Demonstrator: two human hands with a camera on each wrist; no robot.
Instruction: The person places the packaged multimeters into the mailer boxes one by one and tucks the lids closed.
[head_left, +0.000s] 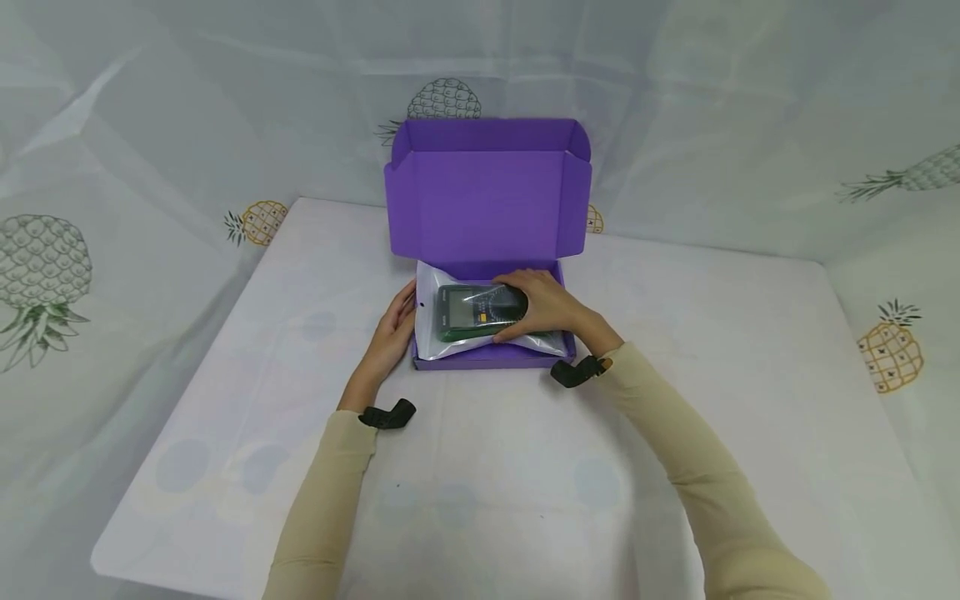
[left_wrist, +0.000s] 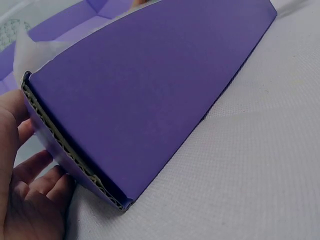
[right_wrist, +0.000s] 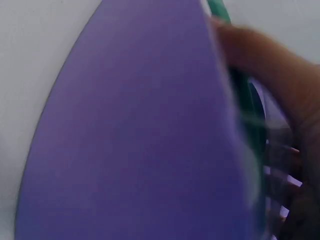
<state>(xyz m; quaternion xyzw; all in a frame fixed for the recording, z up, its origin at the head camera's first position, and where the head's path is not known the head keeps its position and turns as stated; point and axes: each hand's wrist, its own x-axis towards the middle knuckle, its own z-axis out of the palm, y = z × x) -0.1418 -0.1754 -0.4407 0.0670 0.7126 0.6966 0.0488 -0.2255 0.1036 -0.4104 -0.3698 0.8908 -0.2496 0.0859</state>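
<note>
A green-cased multimeter (head_left: 463, 310) in a clear and white plastic bag (head_left: 427, 333) lies at the mouth of an open purple cardboard box (head_left: 491, 363). My right hand (head_left: 552, 305) grips the bagged meter from its right end, thumb on the near side and fingers over the far side. In the right wrist view the green edge (right_wrist: 256, 125) of the meter shows blurred beside the thumb. My left hand (head_left: 392, 337) rests against the box's left side wall. Seen from the left wrist, its fingers (left_wrist: 37, 172) touch that wall with nothing held.
The box lid (head_left: 491, 204) stands raised at the back, its side flaps spread. Under the box is a white-covered table (head_left: 487, 492). A pale curtain (head_left: 712, 125) printed with pineapples hangs behind and at both sides. Each wrist wears a black camera mount (head_left: 388, 414).
</note>
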